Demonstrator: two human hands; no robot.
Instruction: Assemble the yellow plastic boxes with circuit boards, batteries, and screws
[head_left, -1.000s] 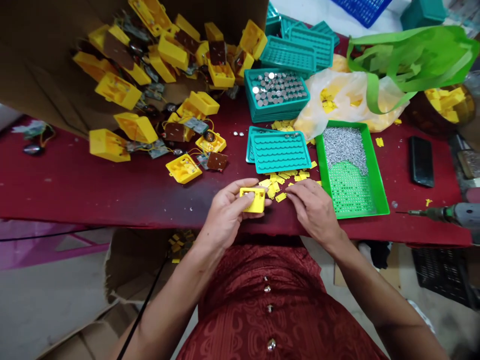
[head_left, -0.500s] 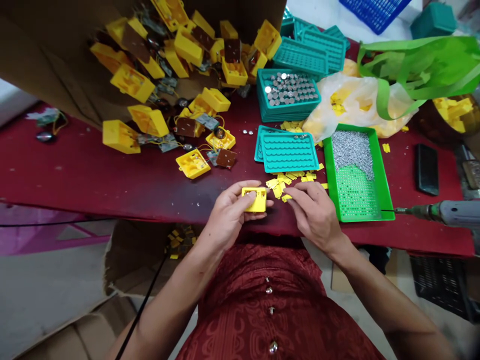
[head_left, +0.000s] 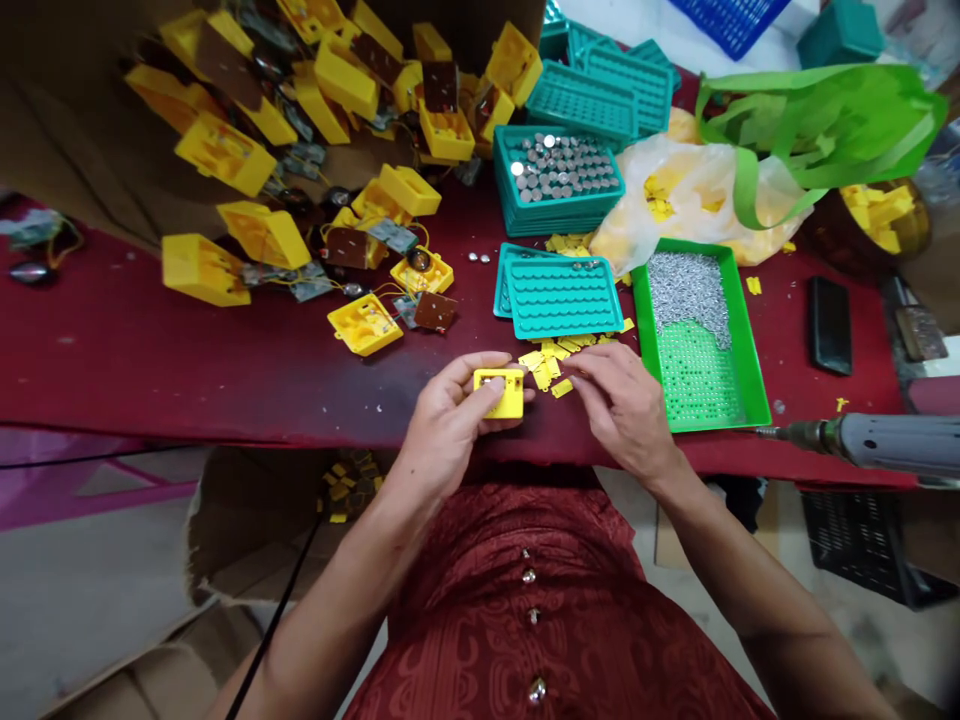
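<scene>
My left hand (head_left: pixel 454 410) grips a small yellow plastic case (head_left: pixel 500 400), its open side facing up. The thumb presses inside the case, and the part beneath it is mostly hidden. My right hand (head_left: pixel 626 405) hovers just beside a scatter of flat yellow plastic tabs (head_left: pixel 545 362). Thumb and forefinger are apart, and one loose tab (head_left: pixel 562 387) lies on the table near their tips; I see nothing held between them.
Teal trays (head_left: pixel 568 300) lie behind the tabs, with stacked trays of button cells (head_left: pixel 559 190) further back. A green tray of screws (head_left: pixel 750 385) and a power screwdriver (head_left: pixel 885 440) are at right. Wired yellow cases (head_left: pixel 365 325) spread left. A phone (head_left: pixel 829 325) lies far right.
The view has shifted, so the table's things sit further left. My right thumb and forefinger have parted beside the loose tab. My left hand keeps its hold on the yellow case.
</scene>
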